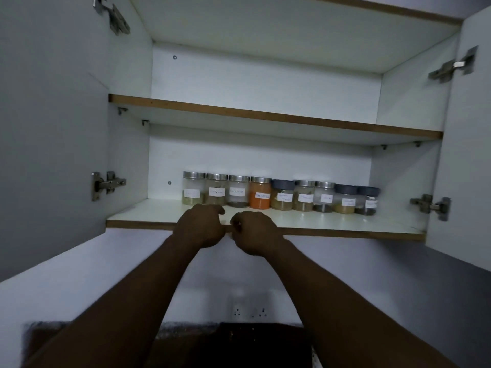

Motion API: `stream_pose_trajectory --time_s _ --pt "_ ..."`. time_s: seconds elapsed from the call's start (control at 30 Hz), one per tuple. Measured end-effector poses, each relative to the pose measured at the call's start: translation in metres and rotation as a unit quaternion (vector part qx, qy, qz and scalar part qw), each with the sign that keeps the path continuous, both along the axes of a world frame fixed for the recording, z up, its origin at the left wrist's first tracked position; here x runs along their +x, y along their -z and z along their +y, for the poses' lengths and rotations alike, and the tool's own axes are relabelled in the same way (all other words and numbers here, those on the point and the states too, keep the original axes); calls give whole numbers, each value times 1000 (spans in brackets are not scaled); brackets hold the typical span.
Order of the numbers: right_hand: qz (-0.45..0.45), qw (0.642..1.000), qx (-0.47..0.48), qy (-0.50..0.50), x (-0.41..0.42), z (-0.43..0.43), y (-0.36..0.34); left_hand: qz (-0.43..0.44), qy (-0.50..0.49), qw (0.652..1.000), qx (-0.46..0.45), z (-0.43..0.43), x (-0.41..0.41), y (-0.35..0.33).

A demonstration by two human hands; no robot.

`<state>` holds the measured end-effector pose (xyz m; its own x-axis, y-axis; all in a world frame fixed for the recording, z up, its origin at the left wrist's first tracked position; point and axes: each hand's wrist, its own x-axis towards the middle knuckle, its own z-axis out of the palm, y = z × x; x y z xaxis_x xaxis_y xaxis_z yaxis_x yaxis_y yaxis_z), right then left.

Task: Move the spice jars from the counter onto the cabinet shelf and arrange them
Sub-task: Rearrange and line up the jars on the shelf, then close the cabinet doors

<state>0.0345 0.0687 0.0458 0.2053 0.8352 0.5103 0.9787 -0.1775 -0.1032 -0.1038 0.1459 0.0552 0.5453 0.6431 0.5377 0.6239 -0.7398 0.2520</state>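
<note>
Far left: cabinet door (53, 128) swung wide, hinge (107, 185) on its edge. Along the back of the lower shelf (148, 216), a row of nine spice jars (304, 197), upright, touching side by side, labels forward; steel lids from the left, orange jar (259, 195) fourth, dark lids on the fifth and the last two. At the shelf's front edge, left hand (204, 224) beside right hand (255, 232), close together, fingers of both curled into loose fists, nothing visible in either. Looks close to done: jars shelved and lined up, at most a last straightening left. Any jars remaining on the bench (265, 341): cannot tell, dark and partly hidden behind the forearms. Wall sockets (249, 312) below the shelf, upper shelf (265, 116) above. Far right, second door (462, 155) also open; neither door in the way of a reach to the row.
</note>
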Motion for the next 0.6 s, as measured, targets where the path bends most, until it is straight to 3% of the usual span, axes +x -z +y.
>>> stream_pose_trajectory --time_s 0.37,0.6 --pt "15 1000 -11 6 12 -177 57 -30 -2 999 -17 -156 0 47" --pt "-4 999 1 -51 -19 -236 48 -45 -62 997 -1 -238 -22 60"
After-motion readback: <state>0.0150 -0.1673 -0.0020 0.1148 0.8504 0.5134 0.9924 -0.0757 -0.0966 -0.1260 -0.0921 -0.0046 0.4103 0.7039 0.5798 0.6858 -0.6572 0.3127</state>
